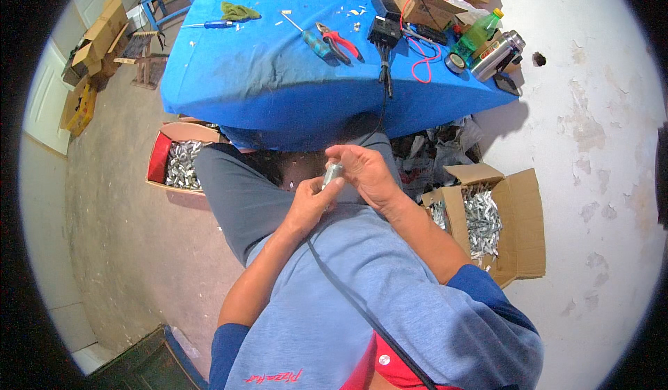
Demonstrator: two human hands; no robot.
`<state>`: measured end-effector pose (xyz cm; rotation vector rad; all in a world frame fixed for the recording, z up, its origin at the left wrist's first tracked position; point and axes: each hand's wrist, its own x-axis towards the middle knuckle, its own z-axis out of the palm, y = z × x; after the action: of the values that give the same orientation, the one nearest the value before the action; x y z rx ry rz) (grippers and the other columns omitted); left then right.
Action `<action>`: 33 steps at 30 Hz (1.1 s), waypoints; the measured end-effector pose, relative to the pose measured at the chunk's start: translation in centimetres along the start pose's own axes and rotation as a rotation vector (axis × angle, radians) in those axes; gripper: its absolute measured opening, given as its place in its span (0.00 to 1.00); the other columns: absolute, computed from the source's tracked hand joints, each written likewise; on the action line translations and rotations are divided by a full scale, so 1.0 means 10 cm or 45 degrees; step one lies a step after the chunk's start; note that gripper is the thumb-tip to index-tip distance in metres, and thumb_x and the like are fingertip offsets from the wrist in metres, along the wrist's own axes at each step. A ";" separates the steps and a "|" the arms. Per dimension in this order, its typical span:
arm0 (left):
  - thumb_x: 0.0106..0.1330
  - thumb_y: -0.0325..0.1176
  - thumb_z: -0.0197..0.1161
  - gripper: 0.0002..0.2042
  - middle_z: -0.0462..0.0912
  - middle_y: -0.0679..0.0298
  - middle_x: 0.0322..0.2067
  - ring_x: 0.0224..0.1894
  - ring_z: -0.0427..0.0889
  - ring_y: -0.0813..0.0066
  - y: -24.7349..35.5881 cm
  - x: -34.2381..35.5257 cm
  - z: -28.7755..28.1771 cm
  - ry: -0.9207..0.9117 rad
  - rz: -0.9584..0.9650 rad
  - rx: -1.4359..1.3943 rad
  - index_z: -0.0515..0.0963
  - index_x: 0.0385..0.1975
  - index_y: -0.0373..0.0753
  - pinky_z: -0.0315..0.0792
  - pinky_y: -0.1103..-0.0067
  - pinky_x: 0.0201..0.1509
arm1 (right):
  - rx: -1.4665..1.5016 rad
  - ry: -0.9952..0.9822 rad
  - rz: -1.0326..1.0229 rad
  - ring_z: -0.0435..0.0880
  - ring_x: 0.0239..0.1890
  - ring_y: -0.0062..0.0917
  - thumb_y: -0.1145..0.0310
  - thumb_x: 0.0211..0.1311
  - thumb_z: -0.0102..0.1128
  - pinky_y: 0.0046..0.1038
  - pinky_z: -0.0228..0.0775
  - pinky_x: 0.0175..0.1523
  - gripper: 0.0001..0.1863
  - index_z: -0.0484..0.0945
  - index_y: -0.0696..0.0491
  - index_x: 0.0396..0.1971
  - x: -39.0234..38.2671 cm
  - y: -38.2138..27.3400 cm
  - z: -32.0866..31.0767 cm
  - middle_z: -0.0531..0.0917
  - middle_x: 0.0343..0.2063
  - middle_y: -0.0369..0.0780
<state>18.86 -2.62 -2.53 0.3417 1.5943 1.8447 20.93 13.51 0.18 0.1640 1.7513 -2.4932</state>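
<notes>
Our left hand pinches the silvery cylinder, long axis pointing away toward the curled fingers of our right hand, whose grip we cannot tell.

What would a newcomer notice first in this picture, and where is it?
Probably the bright blue cloth at the top, with red-handled pliers lying on it. Next, near the middle, a shiny metal cylinder in the left hand, with the right hand at its upper end. Small metal parts also gleam in boxes at left and right.
</notes>
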 end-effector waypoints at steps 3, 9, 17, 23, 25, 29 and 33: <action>0.63 0.49 0.61 0.19 0.70 0.71 0.15 0.17 0.65 0.85 -0.03 -0.03 0.00 0.049 0.012 -0.009 0.73 0.23 0.38 0.56 0.85 0.21 | 0.258 -0.198 0.106 0.81 0.40 0.23 0.54 0.63 0.59 0.25 0.73 0.46 0.25 0.75 0.61 0.48 0.03 0.01 -0.09 0.81 0.39 0.41; 0.63 0.45 0.61 0.18 0.69 0.70 0.14 0.17 0.65 0.85 -0.03 -0.04 -0.04 0.005 -0.058 -0.063 0.71 0.18 0.40 0.56 0.85 0.21 | 0.164 -0.222 0.043 0.81 0.43 0.27 0.55 0.64 0.58 0.30 0.75 0.51 0.24 0.74 0.61 0.49 0.02 -0.01 -0.02 0.81 0.39 0.44; 0.64 0.48 0.59 0.21 0.70 0.69 0.14 0.17 0.66 0.83 -0.01 -0.03 -0.01 -0.073 -0.040 0.011 0.70 0.14 0.41 0.59 0.82 0.22 | 0.229 -0.076 0.086 0.82 0.38 0.25 0.53 0.65 0.57 0.28 0.76 0.44 0.23 0.71 0.58 0.48 0.02 0.07 0.02 0.81 0.36 0.44; 0.65 0.50 0.57 0.21 0.71 0.68 0.15 0.18 0.67 0.82 0.00 -0.03 0.00 -0.140 -0.024 0.032 0.70 0.15 0.41 0.59 0.82 0.22 | 0.235 0.021 0.110 0.81 0.35 0.24 0.51 0.63 0.59 0.26 0.77 0.40 0.23 0.73 0.57 0.45 0.02 0.08 0.05 0.81 0.33 0.42; 0.65 0.50 0.57 0.21 0.72 0.68 0.15 0.18 0.67 0.82 -0.01 -0.03 0.00 -0.157 -0.019 0.012 0.70 0.16 0.41 0.60 0.82 0.23 | 0.243 0.035 0.111 0.81 0.34 0.23 0.50 0.63 0.59 0.26 0.77 0.39 0.23 0.73 0.56 0.44 0.02 0.09 0.05 0.81 0.33 0.42; 0.65 0.50 0.57 0.21 0.72 0.67 0.15 0.18 0.68 0.82 0.08 -0.06 0.03 -0.189 -0.025 -0.008 0.70 0.16 0.41 0.60 0.82 0.22 | 0.232 0.078 0.103 0.81 0.33 0.23 0.51 0.63 0.60 0.25 0.76 0.38 0.22 0.74 0.56 0.42 0.00 0.09 0.06 0.81 0.32 0.42; 0.65 0.51 0.56 0.22 0.72 0.67 0.15 0.17 0.68 0.82 0.07 -0.05 0.02 -0.230 -0.014 0.021 0.70 0.16 0.41 0.60 0.82 0.21 | 0.243 0.120 0.094 0.79 0.28 0.19 0.53 0.65 0.58 0.21 0.73 0.33 0.18 0.74 0.55 0.37 0.00 0.08 0.11 0.81 0.29 0.40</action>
<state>19.15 -2.81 -1.71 0.4917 1.4858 1.7409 21.03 12.26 -0.17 0.3585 1.5056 -2.6354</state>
